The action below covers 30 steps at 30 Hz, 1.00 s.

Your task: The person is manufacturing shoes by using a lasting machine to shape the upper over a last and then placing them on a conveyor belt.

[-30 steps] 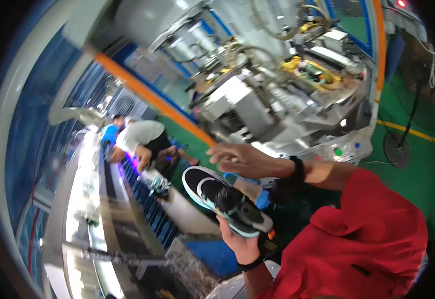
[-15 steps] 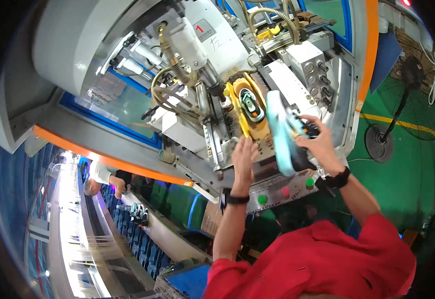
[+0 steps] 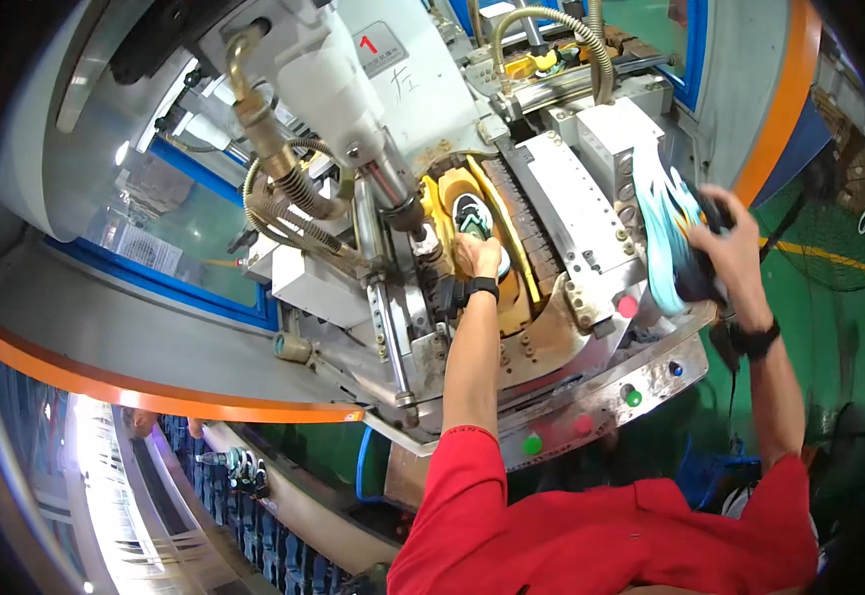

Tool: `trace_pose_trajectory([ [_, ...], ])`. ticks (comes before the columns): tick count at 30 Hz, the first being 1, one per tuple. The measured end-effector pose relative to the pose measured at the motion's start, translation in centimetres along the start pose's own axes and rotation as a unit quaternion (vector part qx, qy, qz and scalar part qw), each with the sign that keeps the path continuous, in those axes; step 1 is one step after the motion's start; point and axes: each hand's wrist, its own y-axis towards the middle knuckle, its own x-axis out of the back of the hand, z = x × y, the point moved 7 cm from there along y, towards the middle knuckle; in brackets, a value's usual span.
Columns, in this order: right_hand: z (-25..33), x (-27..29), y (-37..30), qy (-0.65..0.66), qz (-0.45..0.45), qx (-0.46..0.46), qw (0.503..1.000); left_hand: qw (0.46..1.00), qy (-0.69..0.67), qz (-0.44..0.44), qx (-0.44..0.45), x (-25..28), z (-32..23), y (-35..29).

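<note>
A sneaker (image 3: pixel 472 214) in black, white and green sits between the yellow pads (image 3: pixel 442 203) of a pressing machine. My left hand (image 3: pixel 478 256) has reached in and its fingers are closed on this sneaker, covering part of it. Off to the right, beyond the pads, my right hand (image 3: pixel 732 243) holds a second shoe (image 3: pixel 662 233), light blue and dark, smeared by motion. Its pale side faces the machine's metal block, and my fingers are at its opening.
Above the pads stands a metal press cylinder (image 3: pixel 393 183) with hoses beside it. Green and red buttons (image 3: pixel 583 425) line the front panel. An orange-edged guard (image 3: pixel 174 387) curves at the left. Shoes (image 3: pixel 244 471) lie on a conveyor at the lower left. A fan stands at the right.
My left hand has moved forward into the machine and closed on the sneaker there. My right hand has carried the light blue shoe away to the right. The view has shifted closer to the machine.
</note>
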Motion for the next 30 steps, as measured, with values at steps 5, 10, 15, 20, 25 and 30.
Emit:
trace_pose_trajectory([
  [5, 3.2, -11.7, 9.8, -0.165, 0.143, -0.034, 0.975, 0.794, -0.535, 0.206, 0.201, 4.8, 1.6, -5.9],
  [10, 5.9, -27.3, 10.7, -0.277, 0.311, 0.02, 0.909, 0.737, -0.579, 0.279, 0.21, 15.2, 4.3, -20.5],
  [15, 2.1, -41.2, 6.6, -0.3, 0.28, 0.071, 0.909, 0.793, -0.548, 0.147, 0.223, 26.5, 12.2, -30.3],
  [20, -0.5, -45.1, 2.2, -0.318, 0.183, 0.144, 0.919, 0.811, -0.541, -0.06, 0.214, 33.9, 16.4, -39.1],
  [25, 3.5, -42.8, -1.2, -0.334, 0.214, 0.189, 0.898, 0.752, -0.526, -0.291, 0.271, 33.4, 21.5, -48.7],
  [30, 7.4, -32.6, -17.2, -0.128, 0.302, 0.345, 0.879, 0.733, -0.504, -0.321, 0.326, 29.5, 24.7, -55.6],
])
